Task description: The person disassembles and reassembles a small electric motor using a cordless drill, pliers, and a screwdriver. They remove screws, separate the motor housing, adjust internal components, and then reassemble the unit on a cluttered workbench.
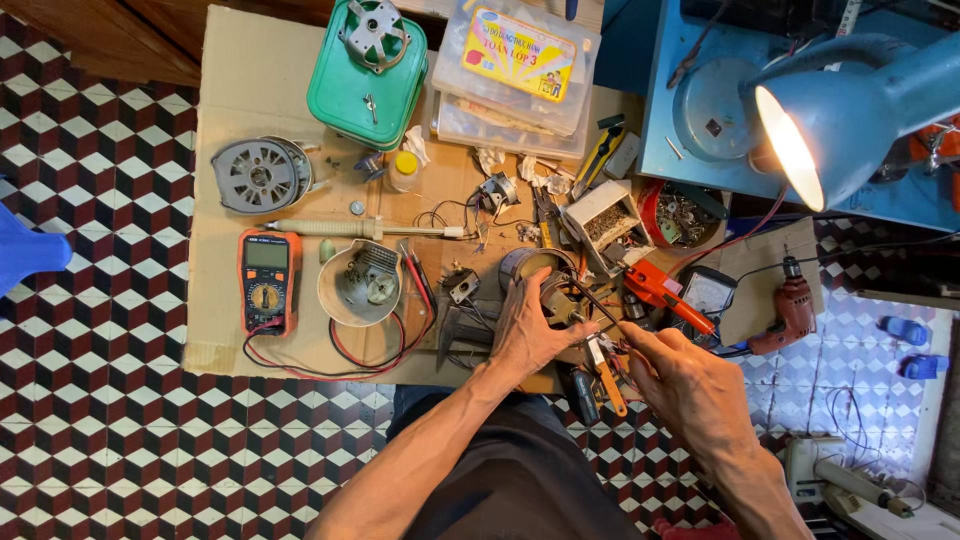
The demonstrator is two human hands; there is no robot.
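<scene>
What we cannot make out

Our left hand point(528, 325) covers much of the round motor part point(540, 268) near the counter's front edge; our right hand point(690, 385) hides the thin tool's point(598, 302) handle. The lamp point(850, 110) and blue chair point(25, 250) are cut off by the frame's edges; the tin's point(680, 215) contents are too small to tell.

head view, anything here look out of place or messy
The cardboard sheet serving as work surface is crowded. The multimeter's red and black leads loop loosely over its front edge. Crumpled paper scraps lie among parts. The left hand grips a round motor housing; nothing looks spilled.
</scene>
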